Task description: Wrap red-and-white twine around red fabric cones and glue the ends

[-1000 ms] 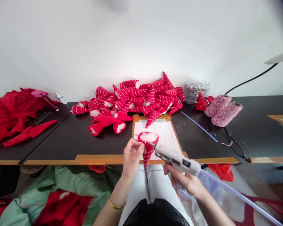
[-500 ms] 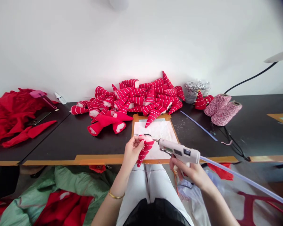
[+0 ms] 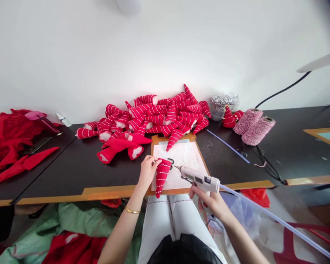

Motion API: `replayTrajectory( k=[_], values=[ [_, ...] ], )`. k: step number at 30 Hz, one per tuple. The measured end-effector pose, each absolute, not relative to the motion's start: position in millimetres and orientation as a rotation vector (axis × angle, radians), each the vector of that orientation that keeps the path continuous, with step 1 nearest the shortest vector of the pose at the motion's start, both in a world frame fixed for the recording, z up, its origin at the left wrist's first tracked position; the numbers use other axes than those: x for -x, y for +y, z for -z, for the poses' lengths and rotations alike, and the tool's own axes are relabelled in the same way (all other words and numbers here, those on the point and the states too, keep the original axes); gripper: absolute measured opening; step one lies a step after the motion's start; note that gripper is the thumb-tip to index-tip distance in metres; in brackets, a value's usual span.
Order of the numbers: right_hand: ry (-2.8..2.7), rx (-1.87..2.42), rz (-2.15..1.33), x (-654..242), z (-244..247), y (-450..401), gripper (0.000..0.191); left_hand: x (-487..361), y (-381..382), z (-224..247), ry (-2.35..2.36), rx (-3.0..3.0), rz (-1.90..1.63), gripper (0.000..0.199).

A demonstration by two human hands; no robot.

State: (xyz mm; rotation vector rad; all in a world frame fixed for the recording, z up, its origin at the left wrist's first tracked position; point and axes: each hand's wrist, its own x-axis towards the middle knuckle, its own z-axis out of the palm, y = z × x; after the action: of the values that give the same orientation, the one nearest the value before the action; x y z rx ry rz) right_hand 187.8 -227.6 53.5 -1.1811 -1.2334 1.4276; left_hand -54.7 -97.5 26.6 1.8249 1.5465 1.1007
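Observation:
My left hand (image 3: 147, 172) pinches the wide end of a red cone of white-striped fabric (image 3: 161, 177), its tip pointing down over the paper and its stuffed opening hidden. My right hand (image 3: 209, 202) grips a cream hot glue gun (image 3: 199, 179), with a long glue stick (image 3: 275, 218) trailing to the lower right. The gun's nozzle points left, close to the cone but apart from it. Both are above a wooden-framed board with white paper (image 3: 178, 161). Black scissor handles (image 3: 169, 162) lie on the paper.
A heap of stuffed red cones (image 3: 151, 119) lies behind the board on the black table (image 3: 71, 172). Red-and-white twine spools (image 3: 253, 126), a tinsel-filled container (image 3: 221, 107), a loose glue stick (image 3: 228, 146) and red cloth (image 3: 8, 143) also stand there.
My left hand has turned the cone so its white stuffed opening no longer shows. The glue gun has moved left and down, and the whole view has shifted slightly.

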Motion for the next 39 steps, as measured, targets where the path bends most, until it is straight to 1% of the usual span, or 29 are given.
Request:
replayTrajectory(
  k=[2,7,12,21,27,32,39],
  values=[
    [-1.166,1.151,-1.398,-181.6,-42.0,-223.6,0.045,56.5,-97.4,-25.8,1.545,-1.774,-1.141,0.022],
    [-1.113,1.116,-1.38,-158.8,-12.8,-209.7,0.049,55.5,-97.9,-21.6,1.397,-1.502,-0.994,0.03],
    [-1.085,1.121,-1.381,-137.0,3.0,-198.3,0.051,51.6,-98.2,-18.8,1.348,-1.487,-0.967,0.032],
    [-1.106,1.13,-1.425,-132.6,-6.4,-189.0,0.055,43.8,-101.8,-23.2,1.228,-1.288,-0.961,0.042],
    [-1.088,1.118,-1.422,-132.6,-3.0,-188.9,0.054,44.7,-103.3,-23.2,1.232,-1.337,-0.95,0.041],
    [-1.072,1.096,-1.423,-131.0,-1.0,-187.9,0.054,46.4,-104.1,-22.8,1.199,-1.442,-0.959,0.035],
    [-1.062,1.087,-1.412,-129.1,0.6,-187.4,0.053,43.6,-104.7,-17.9,1.244,-1.405,-1.009,0.043]
  ],
)
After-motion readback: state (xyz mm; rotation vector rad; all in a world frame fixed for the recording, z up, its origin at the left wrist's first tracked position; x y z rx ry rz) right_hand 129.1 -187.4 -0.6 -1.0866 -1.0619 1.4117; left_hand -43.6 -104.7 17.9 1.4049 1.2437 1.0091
